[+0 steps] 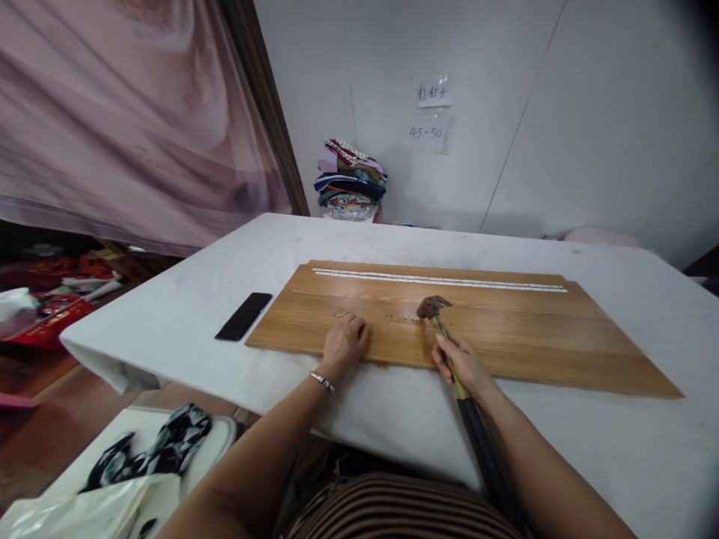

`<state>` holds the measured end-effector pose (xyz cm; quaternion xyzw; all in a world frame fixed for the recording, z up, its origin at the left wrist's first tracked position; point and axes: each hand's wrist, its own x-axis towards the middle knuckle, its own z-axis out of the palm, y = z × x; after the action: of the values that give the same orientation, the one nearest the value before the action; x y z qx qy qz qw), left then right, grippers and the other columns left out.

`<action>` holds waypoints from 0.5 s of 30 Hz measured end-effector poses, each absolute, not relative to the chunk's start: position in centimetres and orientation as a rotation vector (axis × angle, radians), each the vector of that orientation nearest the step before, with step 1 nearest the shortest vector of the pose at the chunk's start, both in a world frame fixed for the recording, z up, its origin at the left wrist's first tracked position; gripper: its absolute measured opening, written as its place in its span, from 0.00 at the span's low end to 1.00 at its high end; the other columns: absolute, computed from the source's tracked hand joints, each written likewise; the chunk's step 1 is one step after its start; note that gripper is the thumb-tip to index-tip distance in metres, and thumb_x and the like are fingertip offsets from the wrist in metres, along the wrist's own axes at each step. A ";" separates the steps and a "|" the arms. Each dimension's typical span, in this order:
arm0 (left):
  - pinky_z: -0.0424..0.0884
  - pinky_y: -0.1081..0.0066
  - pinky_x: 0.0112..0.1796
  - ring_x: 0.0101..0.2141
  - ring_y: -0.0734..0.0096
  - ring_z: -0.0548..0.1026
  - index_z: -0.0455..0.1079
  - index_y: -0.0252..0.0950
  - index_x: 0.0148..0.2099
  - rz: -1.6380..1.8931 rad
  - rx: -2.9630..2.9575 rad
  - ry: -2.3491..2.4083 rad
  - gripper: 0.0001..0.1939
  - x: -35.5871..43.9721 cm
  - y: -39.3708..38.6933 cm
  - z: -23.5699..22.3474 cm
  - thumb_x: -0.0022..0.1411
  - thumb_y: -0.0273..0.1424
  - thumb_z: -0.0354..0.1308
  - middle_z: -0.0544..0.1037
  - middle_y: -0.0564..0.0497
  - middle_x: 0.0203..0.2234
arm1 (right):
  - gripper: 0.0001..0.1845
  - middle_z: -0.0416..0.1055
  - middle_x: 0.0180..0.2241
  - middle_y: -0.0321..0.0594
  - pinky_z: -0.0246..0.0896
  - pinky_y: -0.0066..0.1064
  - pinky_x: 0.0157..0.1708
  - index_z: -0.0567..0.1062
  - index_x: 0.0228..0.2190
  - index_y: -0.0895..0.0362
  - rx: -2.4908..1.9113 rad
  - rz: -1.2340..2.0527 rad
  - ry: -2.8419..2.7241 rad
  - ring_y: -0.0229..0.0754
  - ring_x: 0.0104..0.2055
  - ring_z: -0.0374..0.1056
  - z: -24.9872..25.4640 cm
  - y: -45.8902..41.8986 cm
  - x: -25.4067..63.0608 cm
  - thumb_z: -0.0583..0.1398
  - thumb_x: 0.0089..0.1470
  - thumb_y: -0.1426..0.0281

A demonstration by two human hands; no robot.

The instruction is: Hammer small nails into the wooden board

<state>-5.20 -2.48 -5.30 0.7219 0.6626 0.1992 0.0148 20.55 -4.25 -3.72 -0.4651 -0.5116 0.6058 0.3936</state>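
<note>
A claw hammer [461, 391] is gripped in my right hand [463, 364], which is wrapped round the shaft well up from the black grip. Its rusty head rests low over the wooden board [522, 329], near a row of small nail heads [400, 319] that show in the wood. My left hand [345, 342] rests on the board's left part with fingers curled. Whatever may be between those fingers is hidden. Just beyond them lie a few loose nails [341, 313]. Two white measuring strips [438, 280] run along the board's far side.
Left of the board, a black phone [243, 316] lies on the white-covered table [185, 299]. Folded cloths [351, 180] are stacked by the wall behind. At the lower left, a stool [216, 434] carries a patterned cloth and a pale bag. A pink curtain [140, 112] hangs at left.
</note>
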 end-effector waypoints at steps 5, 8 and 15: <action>0.63 0.70 0.36 0.36 0.69 0.72 0.69 0.38 0.33 0.617 2.232 2.065 0.12 -5.1 -2.5 -5.1 0.68 0.34 0.49 0.75 0.49 0.34 | 0.26 0.59 0.12 0.26 0.46 0.23 0.09 0.64 0.22 0.53 -1.181 1.526 -1.273 0.29 0.09 0.49 -3.6 -4.2 20.4 0.59 0.47 0.44; 0.63 0.70 0.35 0.36 0.69 0.72 0.70 0.38 0.34 0.611 2.225 2.066 0.12 -5.1 -2.5 -5.0 0.68 0.33 0.49 0.75 0.49 0.34 | 0.26 0.60 0.13 0.26 0.46 0.23 0.09 0.64 0.23 0.53 -1.175 1.545 -1.258 0.29 0.09 0.49 -3.6 -4.2 20.3 0.60 0.45 0.43; 0.63 0.69 0.36 0.36 0.68 0.72 0.70 0.38 0.33 0.611 2.219 2.057 0.13 -5.1 -2.5 -5.1 0.68 0.33 0.49 0.75 0.49 0.34 | 0.26 0.59 0.12 0.26 0.46 0.23 0.09 0.64 0.23 0.54 -1.158 1.535 -1.241 0.29 0.09 0.49 -3.8 -4.2 20.4 0.60 0.46 0.44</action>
<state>-5.13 -2.53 -5.06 0.7186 0.6661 0.1980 0.0274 20.44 -4.20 -3.83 -0.4606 -0.4936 0.6106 0.4140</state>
